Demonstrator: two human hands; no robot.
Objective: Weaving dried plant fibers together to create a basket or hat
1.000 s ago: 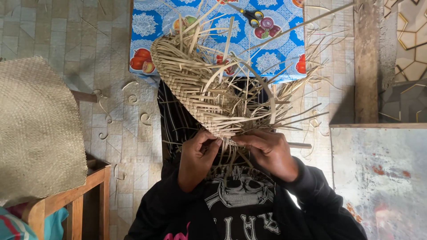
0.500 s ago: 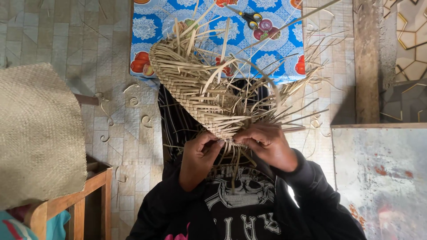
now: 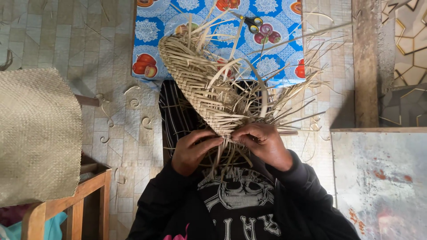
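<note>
Straw weave [image 3: 200,84] between both pinching hands [image 3: 262,144]

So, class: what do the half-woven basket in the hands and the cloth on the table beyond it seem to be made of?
Half-woven basket: flat, pale, dry plant strips, perhaps palm leaf or reed; matte, with loose ends sticking out. Tablecloth: probably glossy plastic-coated oilcloth; smooth blue fruit print with a slight sheen.

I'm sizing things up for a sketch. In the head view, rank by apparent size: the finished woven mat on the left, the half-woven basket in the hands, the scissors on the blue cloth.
1. Woven mat, though it is cut off by the frame's edge and nearer the camera, so unsure.
2. Half-woven basket.
3. Scissors, clearly smallest.
</note>
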